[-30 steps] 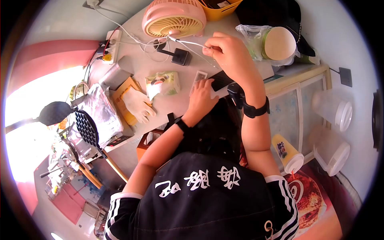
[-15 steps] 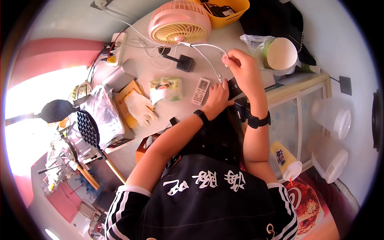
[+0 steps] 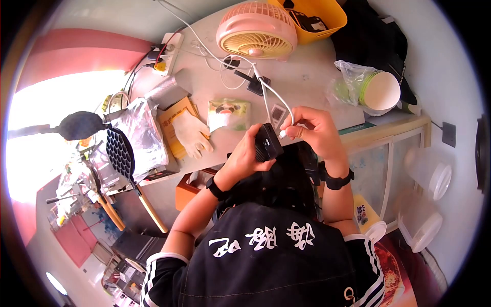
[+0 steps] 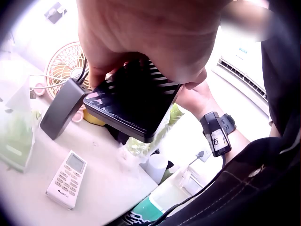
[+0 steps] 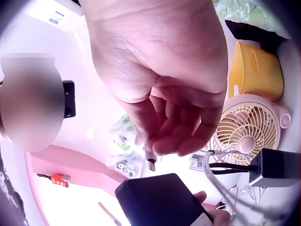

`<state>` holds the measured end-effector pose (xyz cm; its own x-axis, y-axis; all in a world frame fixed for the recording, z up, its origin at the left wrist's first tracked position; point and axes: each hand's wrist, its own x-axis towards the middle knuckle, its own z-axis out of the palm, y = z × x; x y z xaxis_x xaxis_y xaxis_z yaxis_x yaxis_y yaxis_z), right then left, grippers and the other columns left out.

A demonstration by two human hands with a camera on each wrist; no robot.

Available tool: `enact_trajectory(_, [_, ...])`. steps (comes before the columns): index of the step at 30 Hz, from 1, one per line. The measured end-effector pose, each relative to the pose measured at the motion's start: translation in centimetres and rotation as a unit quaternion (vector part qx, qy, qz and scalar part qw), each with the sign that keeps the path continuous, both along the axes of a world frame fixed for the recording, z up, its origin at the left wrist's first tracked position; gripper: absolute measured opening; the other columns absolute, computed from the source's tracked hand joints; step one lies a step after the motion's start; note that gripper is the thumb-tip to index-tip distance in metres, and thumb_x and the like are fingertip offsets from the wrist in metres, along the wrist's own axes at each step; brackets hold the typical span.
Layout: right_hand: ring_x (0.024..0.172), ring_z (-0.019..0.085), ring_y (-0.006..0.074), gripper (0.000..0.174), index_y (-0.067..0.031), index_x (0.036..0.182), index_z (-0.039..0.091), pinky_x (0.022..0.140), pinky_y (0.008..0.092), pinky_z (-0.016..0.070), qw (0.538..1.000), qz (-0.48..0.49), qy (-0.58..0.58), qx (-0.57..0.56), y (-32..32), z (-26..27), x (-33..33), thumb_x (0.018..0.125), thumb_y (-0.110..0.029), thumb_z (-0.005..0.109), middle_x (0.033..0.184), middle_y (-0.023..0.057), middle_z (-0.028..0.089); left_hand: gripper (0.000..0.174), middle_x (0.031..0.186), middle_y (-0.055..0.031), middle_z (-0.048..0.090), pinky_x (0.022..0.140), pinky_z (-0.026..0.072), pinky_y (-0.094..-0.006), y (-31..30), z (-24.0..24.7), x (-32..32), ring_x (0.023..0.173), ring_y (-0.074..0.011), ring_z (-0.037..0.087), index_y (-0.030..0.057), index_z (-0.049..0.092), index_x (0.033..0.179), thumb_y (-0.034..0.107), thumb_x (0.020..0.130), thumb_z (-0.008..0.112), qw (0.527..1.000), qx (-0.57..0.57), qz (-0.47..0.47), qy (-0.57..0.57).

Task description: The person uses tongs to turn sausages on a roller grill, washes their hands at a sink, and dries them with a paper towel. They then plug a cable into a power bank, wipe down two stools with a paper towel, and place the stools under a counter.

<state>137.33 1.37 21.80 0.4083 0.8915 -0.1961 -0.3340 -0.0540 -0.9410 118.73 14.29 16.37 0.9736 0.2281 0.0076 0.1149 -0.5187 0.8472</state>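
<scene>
My left hand (image 3: pixel 241 157) grips a black power bank (image 3: pixel 269 143), a flat block with diagonal stripes on one face in the left wrist view. Thumb and fingers hold it along its sides. Opposite it, my right hand (image 3: pixel 318 134) pinches a white charging cable (image 3: pixel 280 98) just behind its plug. In the right wrist view the bare metal tip of the plug (image 5: pixel 151 164) points down at the power bank's edge, with a small gap between them. The cable loops back toward the pink fan.
A pink fan (image 3: pixel 255 31) stands at the back beside a yellow basket (image 3: pixel 335 23). A black block (image 3: pixel 259 86) and a white remote control (image 4: pixel 68 181) lie on the table. Left are a green packet (image 3: pixel 228 115) and a white glove (image 3: pixel 192 135); right, stacked paper bowls (image 3: pixel 381 92).
My left hand has picked up the power bank from the table near the remote and raised it toward me. The right hand has come down and closer with the cable's plug.
</scene>
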Motion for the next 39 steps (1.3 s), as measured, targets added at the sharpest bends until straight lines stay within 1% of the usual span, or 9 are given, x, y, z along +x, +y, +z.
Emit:
enact_trajectory(8, [0.074, 0.056, 0.0086, 0.010, 0.0026, 0.079, 0.060, 0.072, 0.0227, 0.0457, 0.999, 0.009, 0.032, 0.002, -0.1, 0.2, -0.3, 0.079, -0.003, 0.067, 0.078, 0.0024, 0.062, 0.092, 0.106, -0.0223, 0.049, 0.086, 0.0434, -0.0385, -0.5, 1.1, 0.0, 0.095, -0.0328, 0.053, -0.0051, 0.022, 0.133, 0.019, 0.064, 0.079, 0.999, -0.035, -0.012, 0.018])
enact_trajectory(13, [0.070, 0.056, 0.0083, 0.010, 0.0029, 0.077, 0.060, 0.069, 0.0240, 0.0464, 0.995, -0.018, -0.103, 0.005, -0.6, 0.5, 0.1, 0.077, -0.001, 0.068, 0.077, 0.0033, 0.064, 0.092, 0.108, -0.0246, 0.051, 0.087, 0.0436, -0.0405, -1.4, 2.1, 0.6, 0.097, -0.0378, 0.054, -0.0056, 0.021, 0.133, 0.022, 0.066, 0.078, 0.998, -0.044, 0.016, 0.052])
enact_trajectory(16, [0.070, 0.057, 0.0088, 0.010, 0.0034, 0.078, 0.060, 0.069, 0.0243, 0.0471, 1.000, -0.012, 0.004, -0.017, -1.0, 0.2, 0.6, 0.077, 0.000, 0.069, 0.078, 0.0042, 0.065, 0.091, 0.108, -0.0259, 0.051, 0.087, 0.0436, -0.0411, -1.8, 2.2, 1.2, 0.099, -0.0397, 0.054, -0.0057, 0.022, 0.133, 0.021, 0.067, 0.078, 0.998, -0.040, 0.009, 0.056])
enact_trajectory(20, [0.071, 0.058, 0.0090, 0.009, 0.0038, 0.079, 0.061, 0.070, 0.0237, 0.0475, 0.999, 0.001, -0.030, -0.027, -0.9, -0.1, 0.7, 0.078, 0.000, 0.069, 0.077, 0.0048, 0.065, 0.089, 0.108, -0.0262, 0.051, 0.087, 0.0435, -0.0412, -2.0, 2.6, 1.6, 0.099, -0.0397, 0.054, -0.0054, 0.022, 0.133, 0.020, 0.067, 0.077, 0.997, -0.041, 0.011, 0.064])
enact_trajectory(25, [0.077, 0.056, 0.0078, 0.016, 0.0017, 0.097, 0.062, 0.074, 0.0228, 0.0465, 0.997, -0.060, 0.007, 0.054, 0.4, -1.9, -0.7, 0.082, -0.001, 0.065, 0.085, 0.0033, 0.062, 0.085, 0.109, -0.0273, 0.050, 0.087, 0.0437, -0.0397, -0.6, 4.0, 1.9, 0.098, -0.0405, 0.054, -0.0041, 0.026, 0.131, 0.019, 0.067, 0.078, 0.995, -0.022, 0.079, 0.050])
enact_trajectory(29, [0.075, 0.052, 0.0068, 0.026, -0.0017, 0.113, 0.057, 0.072, 0.0220, 0.0442, 0.986, -0.148, 0.022, 0.076, 2.1, -4.9, 0.5, 0.088, -0.005, 0.060, 0.086, 0.0006, 0.059, 0.082, 0.114, -0.0199, 0.047, 0.093, 0.0403, -0.0353, 4.6, 6.0, 1.4, 0.103, -0.0272, 0.051, -0.0042, 0.025, 0.133, 0.018, 0.069, 0.071, 0.979, -0.020, 0.196, -0.043])
enact_trajectory(34, [0.077, 0.056, 0.0155, 0.043, -0.0041, 0.117, 0.054, 0.073, 0.0261, 0.0454, 0.958, -0.135, -0.244, -0.066, 5.7, -8.3, 1.3, 0.076, -0.008, 0.068, 0.093, 0.0061, 0.060, 0.071, 0.107, -0.0133, 0.051, 0.078, 0.0456, -0.0297, 11.3, 8.3, 0.4, 0.089, -0.0192, 0.053, 0.0008, 0.030, 0.131, 0.007, 0.070, 0.065, 0.947, 0.026, 0.300, -0.111])
enact_trajectory(36, [0.091, 0.057, 0.0260, 0.059, -0.0059, 0.122, 0.049, 0.079, 0.0340, 0.0466, 0.853, -0.136, -0.501, -0.060, 7.5, -9.4, 0.3, 0.068, -0.007, 0.071, 0.107, 0.0108, 0.058, 0.067, 0.104, -0.0145, 0.053, 0.076, 0.0469, -0.0312, 13.7, 7.5, 0.5, 0.086, -0.0215, 0.056, 0.0014, 0.031, 0.130, 0.004, 0.071, 0.063, 0.939, 0.107, 0.315, -0.092])
enact_trajectory(39, [0.103, 0.053, 0.0341, 0.067, -0.0090, 0.128, 0.044, 0.087, 0.0402, 0.0450, 0.866, -0.120, -0.476, -0.097, 9.5, -11.0, -1.1, 0.066, -0.004, 0.071, 0.115, 0.0130, 0.056, 0.066, 0.103, -0.0244, 0.054, 0.078, 0.0466, -0.0383, 16.1, 6.4, 1.8, 0.093, -0.0352, 0.058, -0.0001, 0.033, 0.127, 0.011, 0.072, 0.069, 0.956, 0.124, 0.264, 0.034])
